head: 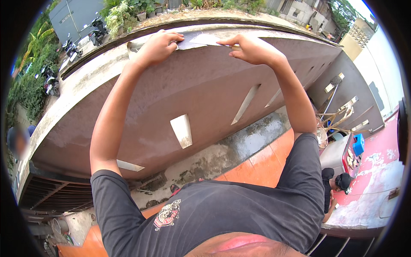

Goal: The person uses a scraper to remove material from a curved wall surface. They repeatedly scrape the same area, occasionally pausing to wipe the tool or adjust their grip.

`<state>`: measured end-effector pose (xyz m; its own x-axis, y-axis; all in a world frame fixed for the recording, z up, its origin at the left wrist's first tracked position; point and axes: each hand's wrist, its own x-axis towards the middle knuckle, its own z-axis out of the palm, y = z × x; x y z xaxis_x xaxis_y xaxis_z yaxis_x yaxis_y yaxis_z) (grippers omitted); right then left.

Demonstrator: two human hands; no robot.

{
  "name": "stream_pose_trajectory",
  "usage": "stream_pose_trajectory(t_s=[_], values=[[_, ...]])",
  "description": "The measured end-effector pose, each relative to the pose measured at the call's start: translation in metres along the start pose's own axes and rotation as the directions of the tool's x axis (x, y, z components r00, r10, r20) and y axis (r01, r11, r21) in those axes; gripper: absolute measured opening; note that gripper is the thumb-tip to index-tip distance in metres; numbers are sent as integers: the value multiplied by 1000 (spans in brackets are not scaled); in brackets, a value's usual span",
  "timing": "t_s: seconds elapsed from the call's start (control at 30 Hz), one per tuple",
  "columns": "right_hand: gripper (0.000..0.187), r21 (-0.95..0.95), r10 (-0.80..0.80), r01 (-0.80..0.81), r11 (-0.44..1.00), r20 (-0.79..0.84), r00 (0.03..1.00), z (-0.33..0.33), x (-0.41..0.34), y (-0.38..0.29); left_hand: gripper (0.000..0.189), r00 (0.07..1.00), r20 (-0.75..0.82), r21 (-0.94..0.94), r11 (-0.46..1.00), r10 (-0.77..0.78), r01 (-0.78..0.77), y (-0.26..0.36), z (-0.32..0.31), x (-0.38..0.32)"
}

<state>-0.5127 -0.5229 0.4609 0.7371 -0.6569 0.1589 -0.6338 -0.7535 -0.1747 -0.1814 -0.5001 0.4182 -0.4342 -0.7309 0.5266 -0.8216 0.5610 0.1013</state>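
Both my hands are at the top of a brown plastered wall [205, 70]. My left hand [157, 49] is closed on the edge of a dark thin sheet [190, 36] lying along the wall's top. A white pointed piece of paper or card [207, 39] lies over this sheet. My right hand [253, 48] touches the white piece's right end with an extended forefinger. A thin yellowish object [236, 47], too small to name, is held in its curled fingers. Left of my left hand, a pale curled sheet end [133, 46] shows on the wall top.
Motorbikes [98, 30] and potted plants [141, 16] stand beyond the wall. Wet concrete [257, 135] and orange tiles [257, 163] run below. To the right, a person in a black cap [343, 181] is near a blue container [358, 144]. Another person's head [17, 141] shows far left.
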Motion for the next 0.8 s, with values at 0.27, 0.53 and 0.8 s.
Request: stream_pose_trajectory(t_s=[0.27,0.53,0.8], values=[[36,363,136,-144,920,46,990,-25,-24,-5,37,990,107,-85,991,-89,98,1,-4,2],[36,410,85,-79,909,5,996,-18,-11,29,35,995,70,-49,996,-65,68,4,-5,1],[54,426,165,-275,862,276,947,-18,1,17,36,998,45,-58,997,-52,54,3,-1,1]])
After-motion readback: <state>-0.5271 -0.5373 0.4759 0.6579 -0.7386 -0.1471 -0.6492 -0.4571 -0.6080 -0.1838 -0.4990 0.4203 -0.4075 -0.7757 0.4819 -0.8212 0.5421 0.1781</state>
